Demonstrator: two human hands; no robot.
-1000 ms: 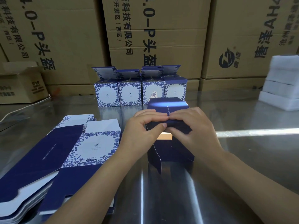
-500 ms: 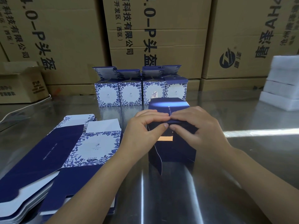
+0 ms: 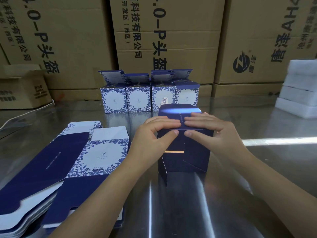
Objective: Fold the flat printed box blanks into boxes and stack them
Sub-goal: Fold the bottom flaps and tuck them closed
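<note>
A dark blue printed box point(image 3: 187, 157) stands upright on the steel table point(image 3: 267, 170) in front of me. My left hand point(image 3: 154, 140) and my right hand point(image 3: 212, 134) both lie on its closed top, fingers flat and fingertips nearly meeting, thumbs pressed against the front face just under the top edge. A loose flap hangs at the box's lower left. A pile of flat blue-and-white blanks point(image 3: 68, 162) lies to the left. Several folded boxes point(image 3: 137, 98) with floral fronts and open top flaps stand in a row behind.
Large brown cartons point(image 3: 168, 40) form a wall along the table's far side. A smaller carton point(image 3: 22, 90) sits at the back left. White foam blocks point(image 3: 298, 93) are stacked at the right edge.
The fingers of both hands were curled, pinching the top flap at the front edge. They now lie flat on the closed top, and the box looks squarer.
</note>
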